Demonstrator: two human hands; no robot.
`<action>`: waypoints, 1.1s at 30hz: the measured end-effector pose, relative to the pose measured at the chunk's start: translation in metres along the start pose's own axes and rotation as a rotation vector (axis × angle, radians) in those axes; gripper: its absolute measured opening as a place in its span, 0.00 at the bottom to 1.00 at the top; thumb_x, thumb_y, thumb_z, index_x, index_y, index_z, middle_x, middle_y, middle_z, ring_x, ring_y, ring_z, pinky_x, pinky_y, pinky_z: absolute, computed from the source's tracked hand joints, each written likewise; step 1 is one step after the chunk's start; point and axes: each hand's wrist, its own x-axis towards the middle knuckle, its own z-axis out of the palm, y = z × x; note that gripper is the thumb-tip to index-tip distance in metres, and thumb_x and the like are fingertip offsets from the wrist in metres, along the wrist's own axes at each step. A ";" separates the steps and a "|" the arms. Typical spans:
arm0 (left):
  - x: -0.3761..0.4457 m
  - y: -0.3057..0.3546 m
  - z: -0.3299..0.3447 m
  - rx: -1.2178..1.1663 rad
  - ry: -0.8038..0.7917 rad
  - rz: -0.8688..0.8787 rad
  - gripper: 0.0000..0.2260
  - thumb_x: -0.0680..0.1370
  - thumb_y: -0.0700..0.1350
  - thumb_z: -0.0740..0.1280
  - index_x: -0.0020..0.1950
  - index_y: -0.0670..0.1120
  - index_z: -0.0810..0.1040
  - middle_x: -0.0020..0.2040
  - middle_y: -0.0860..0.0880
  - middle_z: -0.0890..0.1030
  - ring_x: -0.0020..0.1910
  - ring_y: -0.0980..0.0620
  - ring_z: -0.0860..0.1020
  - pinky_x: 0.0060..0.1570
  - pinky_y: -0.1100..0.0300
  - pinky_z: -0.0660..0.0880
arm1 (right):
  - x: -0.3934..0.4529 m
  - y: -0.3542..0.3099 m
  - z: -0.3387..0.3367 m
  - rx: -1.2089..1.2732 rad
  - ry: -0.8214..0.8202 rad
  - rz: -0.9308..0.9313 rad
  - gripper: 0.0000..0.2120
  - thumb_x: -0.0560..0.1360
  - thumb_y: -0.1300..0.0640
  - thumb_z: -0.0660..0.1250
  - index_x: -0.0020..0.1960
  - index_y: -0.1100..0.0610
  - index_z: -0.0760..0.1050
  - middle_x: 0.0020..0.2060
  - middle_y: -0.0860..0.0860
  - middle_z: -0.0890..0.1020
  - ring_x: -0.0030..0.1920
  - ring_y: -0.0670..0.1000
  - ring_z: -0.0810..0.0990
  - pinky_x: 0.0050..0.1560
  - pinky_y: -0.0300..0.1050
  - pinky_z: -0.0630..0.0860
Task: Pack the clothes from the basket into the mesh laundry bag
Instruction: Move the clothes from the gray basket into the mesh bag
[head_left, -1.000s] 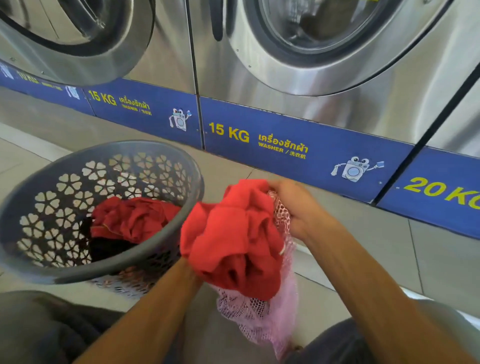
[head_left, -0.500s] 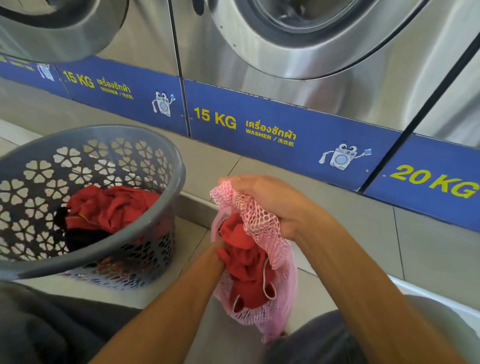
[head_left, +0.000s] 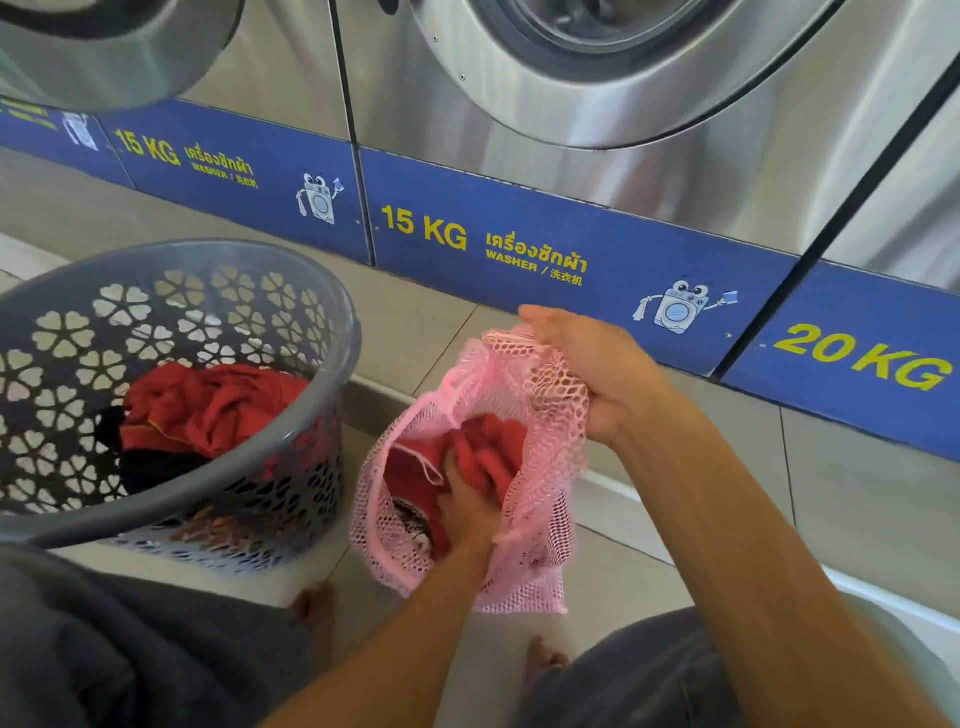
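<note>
Left hand (head_left: 467, 512) now deep inside the pink mesh bag (head_left: 540, 571), pressing down the red garment (head_left: 483, 447) held above its mouth a second ago — one piece packed. Right hand (head_left: 597, 374) pinching the rim open. Left of that grip, basket (head_left: 332, 374) with more red clothes (head_left: 208, 405). Beyond — "15 KG WASHER", "20 KG".

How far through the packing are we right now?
Partly done. One red garment is already inside the pink mesh bag. In hand: the left hand is down in the bag's mouth on that garment, while the right hand holds the bag's top edge up. Left: the grey basket still holds red clothes and something dark beneath them.
</note>
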 end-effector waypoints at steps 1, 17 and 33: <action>0.001 -0.018 -0.005 0.052 -0.042 -0.014 0.33 0.78 0.63 0.53 0.79 0.46 0.62 0.75 0.38 0.67 0.73 0.38 0.67 0.72 0.49 0.64 | 0.001 0.001 -0.001 -0.028 0.027 -0.001 0.18 0.80 0.64 0.64 0.68 0.69 0.71 0.37 0.59 0.75 0.32 0.53 0.73 0.32 0.44 0.74; -0.015 0.142 -0.105 1.053 -0.583 0.354 0.23 0.79 0.55 0.67 0.71 0.46 0.73 0.64 0.48 0.75 0.63 0.45 0.77 0.60 0.53 0.75 | 0.014 0.012 0.006 -0.297 0.019 -0.013 0.26 0.82 0.67 0.56 0.77 0.51 0.65 0.47 0.48 0.82 0.33 0.51 0.74 0.28 0.43 0.74; 0.058 0.194 -0.223 0.723 -0.114 0.547 0.05 0.76 0.40 0.67 0.46 0.49 0.81 0.44 0.47 0.83 0.45 0.47 0.83 0.45 0.57 0.79 | 0.028 0.015 0.034 0.078 -0.116 0.179 0.15 0.81 0.64 0.61 0.67 0.60 0.75 0.59 0.65 0.81 0.40 0.56 0.81 0.46 0.52 0.82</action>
